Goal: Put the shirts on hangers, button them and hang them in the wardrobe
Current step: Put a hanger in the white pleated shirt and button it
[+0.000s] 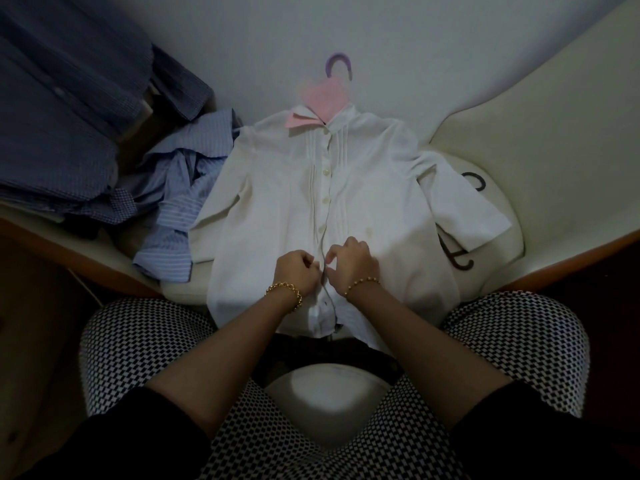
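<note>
Premises: domestic, a bedroom.

Grounds:
- The working surface is a bed (277,39) under a pale sheet, with a wooden frame (86,259) along its near edge.
- Personal clothing lies on it: a white shirt (277,202) fitted on a purple-hooked hanger (338,64), a crumpled striped blue shirt (180,202), and a heap of dark blue shirts (52,116) at far left.
- Black hangers (475,180) lie loose on cream bedding (536,98) at right, partly under the white shirt's sleeve.
- Lighting is dim.
</note>
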